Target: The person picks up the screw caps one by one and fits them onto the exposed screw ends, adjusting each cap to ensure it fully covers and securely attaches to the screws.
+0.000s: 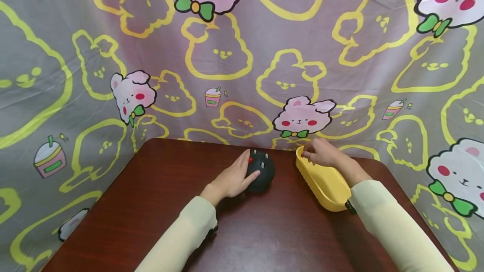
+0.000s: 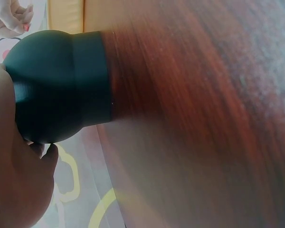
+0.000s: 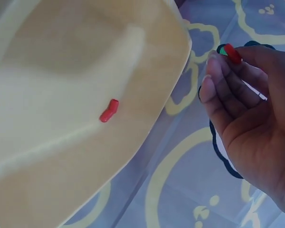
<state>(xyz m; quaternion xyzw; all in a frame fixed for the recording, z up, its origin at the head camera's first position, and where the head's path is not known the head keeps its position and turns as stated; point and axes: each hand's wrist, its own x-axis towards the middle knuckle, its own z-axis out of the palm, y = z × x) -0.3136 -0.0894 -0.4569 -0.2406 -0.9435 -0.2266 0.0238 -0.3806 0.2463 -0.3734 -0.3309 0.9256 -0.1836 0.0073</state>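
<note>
My left hand [image 1: 236,177] grips the left side of a black ball-shaped holder [image 1: 265,181], thumb on the near side and fingers toward the far side. The holder stands upright on a flared base [image 2: 92,78], seen sideways in the left wrist view. Several small pale pegs [image 1: 262,165] and a red spot [image 1: 250,160] show on its top. My right hand [image 1: 321,153] is over the far end of a yellow basin [image 1: 329,181]. Between thumb and fingertips it pinches a small red piece [image 3: 232,53]. Another small red piece [image 3: 109,110] lies inside the basin.
The dark red-brown wooden table [image 1: 151,205] carries the holder left of the basin. A grey cloth [image 1: 234,62] printed with cartoon animals hangs behind and along both sides. The basin lies lengthwise under my right forearm [image 1: 389,217].
</note>
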